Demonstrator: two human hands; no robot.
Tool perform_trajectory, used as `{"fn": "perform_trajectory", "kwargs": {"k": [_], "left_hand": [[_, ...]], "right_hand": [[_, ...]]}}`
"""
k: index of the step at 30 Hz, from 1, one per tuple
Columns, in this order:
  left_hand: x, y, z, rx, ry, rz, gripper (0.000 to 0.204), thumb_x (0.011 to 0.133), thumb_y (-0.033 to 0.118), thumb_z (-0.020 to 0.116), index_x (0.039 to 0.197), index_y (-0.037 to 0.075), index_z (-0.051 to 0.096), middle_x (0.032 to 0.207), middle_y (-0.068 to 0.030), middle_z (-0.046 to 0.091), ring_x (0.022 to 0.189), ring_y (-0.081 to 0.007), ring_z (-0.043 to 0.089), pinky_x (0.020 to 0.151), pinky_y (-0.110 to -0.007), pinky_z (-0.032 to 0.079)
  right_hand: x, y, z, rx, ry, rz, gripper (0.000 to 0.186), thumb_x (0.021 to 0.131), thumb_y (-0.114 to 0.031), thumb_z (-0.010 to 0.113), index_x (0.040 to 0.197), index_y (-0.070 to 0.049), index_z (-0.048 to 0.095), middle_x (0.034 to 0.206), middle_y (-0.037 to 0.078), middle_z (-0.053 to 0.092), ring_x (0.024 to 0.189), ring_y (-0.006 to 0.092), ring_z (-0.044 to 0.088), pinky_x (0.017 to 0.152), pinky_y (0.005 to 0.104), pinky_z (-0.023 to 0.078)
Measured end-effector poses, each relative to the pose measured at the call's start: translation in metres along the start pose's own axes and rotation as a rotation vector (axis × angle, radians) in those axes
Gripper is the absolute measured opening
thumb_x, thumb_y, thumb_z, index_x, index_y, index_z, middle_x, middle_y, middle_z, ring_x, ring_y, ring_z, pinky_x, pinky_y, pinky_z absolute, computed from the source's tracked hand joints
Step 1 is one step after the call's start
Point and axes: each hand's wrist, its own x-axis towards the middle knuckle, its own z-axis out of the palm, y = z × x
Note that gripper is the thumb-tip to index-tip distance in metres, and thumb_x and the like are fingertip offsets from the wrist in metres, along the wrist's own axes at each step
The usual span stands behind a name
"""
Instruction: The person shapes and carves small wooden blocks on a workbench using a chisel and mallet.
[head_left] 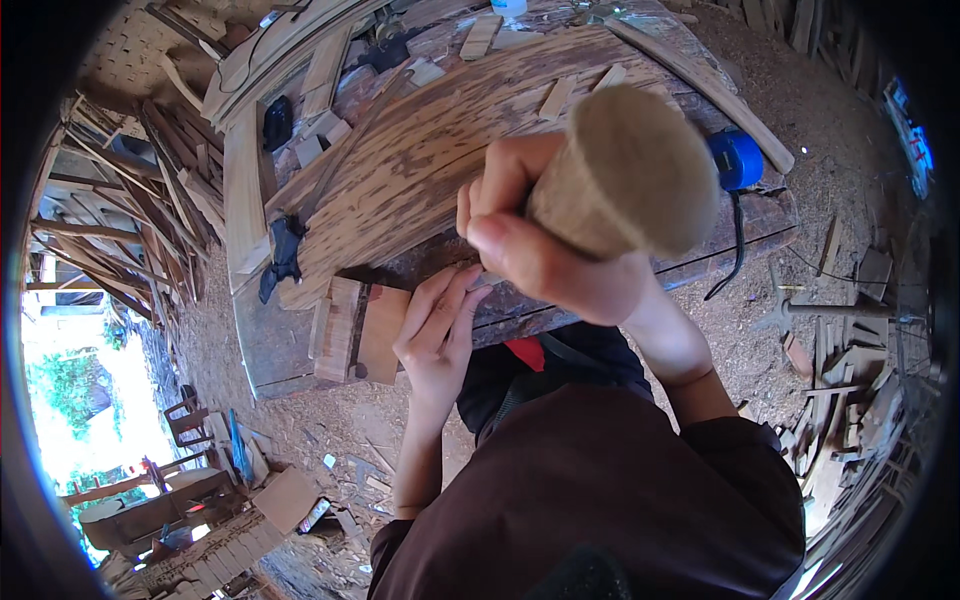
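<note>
My right hand [520,230] grips a pale cylindrical wooden mallet [635,170], raised near the camera and slightly blurred, its round end toward me. Below and left of it, my left hand [435,330] is closed at the bench's near edge, fingertips together on something thin that is mostly hidden behind the right hand. Beside the left fingers lie small wooden boards [375,345], one pale and reddish-streaked, one plain tan, on the worn wooden workbench [270,355].
On the bench are a long streaked plank [400,150], a blue tape measure [735,160] with a dark strap, black objects [285,250] and several offcuts [560,95]. Wood piles [150,200] stand left, more scraps [840,400] lie right on the shaving-strewn floor. A bright opening [75,390] shows at left.
</note>
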Motion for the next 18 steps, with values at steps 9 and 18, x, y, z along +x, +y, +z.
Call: {"fn": "perform_trajectory", "kwargs": {"k": [9,18], "left_hand": [[-0.001,-0.005,0.003,-0.012,0.013,0.0,0.024,0.08,-0.007,0.07,0.104,-0.003,0.069,0.103,-0.0121,0.066,0.092,-0.0222,0.065,0.082,-0.031,0.052],[-0.002,-0.006,0.003,-0.038,0.012,-0.024,0.024,0.08,-0.008,0.07,0.103,-0.002,0.07,0.103,-0.0121,0.066,0.092,-0.0228,0.065,0.082,-0.031,0.052]], "right_hand": [[0.003,0.012,0.004,-0.08,-0.003,0.115,0.018,0.085,-0.006,0.057,0.07,-0.005,0.047,0.049,-0.001,0.045,0.04,0.0071,0.04,0.065,0.0286,0.044],[-0.003,0.018,0.004,-0.082,0.044,0.071,0.017,0.085,-0.005,0.057,0.071,-0.004,0.048,0.048,-0.002,0.044,0.04,0.0076,0.04,0.066,0.0279,0.044]]}}
